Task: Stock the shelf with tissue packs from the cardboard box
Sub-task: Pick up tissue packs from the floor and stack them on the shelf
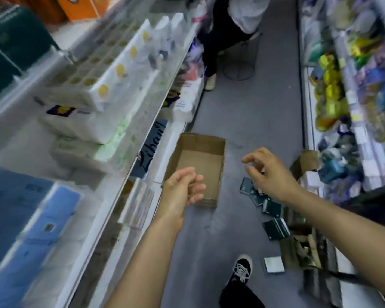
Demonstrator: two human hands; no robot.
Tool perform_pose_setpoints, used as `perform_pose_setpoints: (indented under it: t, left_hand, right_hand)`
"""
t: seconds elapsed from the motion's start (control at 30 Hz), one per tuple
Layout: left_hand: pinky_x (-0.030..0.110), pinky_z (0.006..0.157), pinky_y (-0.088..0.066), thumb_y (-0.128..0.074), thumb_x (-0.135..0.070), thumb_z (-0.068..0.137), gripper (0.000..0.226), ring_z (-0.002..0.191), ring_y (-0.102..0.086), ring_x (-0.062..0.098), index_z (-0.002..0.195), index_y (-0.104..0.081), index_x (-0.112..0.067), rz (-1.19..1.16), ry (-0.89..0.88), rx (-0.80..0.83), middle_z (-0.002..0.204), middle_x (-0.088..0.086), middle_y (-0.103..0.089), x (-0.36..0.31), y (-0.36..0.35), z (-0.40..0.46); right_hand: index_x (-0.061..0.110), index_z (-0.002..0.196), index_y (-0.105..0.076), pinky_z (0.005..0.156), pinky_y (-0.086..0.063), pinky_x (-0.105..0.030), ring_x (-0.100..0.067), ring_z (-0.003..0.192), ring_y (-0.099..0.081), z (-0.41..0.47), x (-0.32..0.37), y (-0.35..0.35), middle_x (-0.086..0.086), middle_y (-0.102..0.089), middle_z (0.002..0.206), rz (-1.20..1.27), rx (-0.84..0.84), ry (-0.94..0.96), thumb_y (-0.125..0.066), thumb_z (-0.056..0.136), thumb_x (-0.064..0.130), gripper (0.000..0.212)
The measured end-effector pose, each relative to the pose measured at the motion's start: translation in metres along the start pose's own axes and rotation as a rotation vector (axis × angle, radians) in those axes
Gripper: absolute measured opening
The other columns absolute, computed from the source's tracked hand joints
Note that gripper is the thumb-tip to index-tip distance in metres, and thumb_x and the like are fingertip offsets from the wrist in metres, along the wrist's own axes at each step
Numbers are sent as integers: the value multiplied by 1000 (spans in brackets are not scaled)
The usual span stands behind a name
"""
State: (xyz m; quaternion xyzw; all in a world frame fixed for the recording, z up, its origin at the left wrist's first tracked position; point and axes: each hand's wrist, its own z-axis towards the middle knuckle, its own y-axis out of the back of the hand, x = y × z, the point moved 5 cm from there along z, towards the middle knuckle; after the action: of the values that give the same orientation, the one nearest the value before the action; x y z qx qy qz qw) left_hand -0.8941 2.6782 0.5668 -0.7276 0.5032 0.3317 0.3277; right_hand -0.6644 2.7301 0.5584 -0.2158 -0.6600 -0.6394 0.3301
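The cardboard box (199, 167) sits open on the grey floor (253, 116) just beside the foot of the left shelf (129, 150); its brown inside shows bare. White and blue tissue packs (111, 85) lie in blurred rows on that shelf. The left hand (182, 190) hangs over the box's near end, fingers loosely curled, holding nothing. The right hand (269, 172) is apart from it, fingers bent and empty, above dark green packets (262, 201) scattered on the floor.
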Motion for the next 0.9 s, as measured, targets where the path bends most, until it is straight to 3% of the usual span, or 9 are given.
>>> perform_pose_setpoints:
  t: [0.17,0.3,0.43,0.57,0.67,0.8,0.9]
  left_hand:
    - [26,60,-52,-52,-9,102,14,67,-64,17,106,-64,-15,43,137,26,81,5,-70,33,-71,52]
    - [25,59,-48,-51,-9,102,14,66,-61,17,112,-61,-11,96,200,80,83,7,-67,54,-126,83]
    - [25,55,-49,-53,-14,103,10,65,-60,16,107,-61,-10,162,278,165,84,8,-66,86,-181,115]
    - [26,59,-48,-55,-17,103,9,68,-60,15,102,-63,-13,212,380,211,86,7,-66,117,-217,144]
    - [28,61,-48,-55,-16,102,12,70,-62,17,94,-64,-14,275,432,208,83,6,-67,143,-234,176]
    - [27,58,-50,-54,-12,101,13,69,-63,18,96,-66,-10,342,508,208,82,8,-69,174,-253,221]
    - [26,54,-49,-53,-9,101,17,65,-62,18,90,-65,-9,398,588,199,77,8,-68,206,-270,269]
  right_hand:
    - [20,102,-65,73,-42,-21,-1,79,-55,8,-93,10,7,-52,99,-9,18,-139,-57,94,13,13]
    - [17,99,-67,77,-45,-28,-10,84,-56,3,-152,21,3,-55,96,-11,16,-255,-60,92,10,12]
    - [23,96,-65,76,-46,-29,-5,84,-57,-6,-213,27,4,-56,95,11,28,-368,-60,91,10,15]
    - [25,91,-64,80,-50,-36,-13,87,-61,-17,-262,20,3,-59,95,76,30,-510,-60,92,10,15]
    - [31,90,-62,78,-50,-29,-7,86,-61,-12,-296,10,4,-61,96,128,24,-602,-59,93,9,22]
    - [24,95,-64,76,-46,-16,-5,92,-61,-4,-340,-8,3,-64,100,198,9,-727,-58,94,8,17]
    - [21,97,-64,79,-47,-17,-6,94,-61,8,-390,-30,3,-64,102,259,-19,-834,-58,94,7,16]
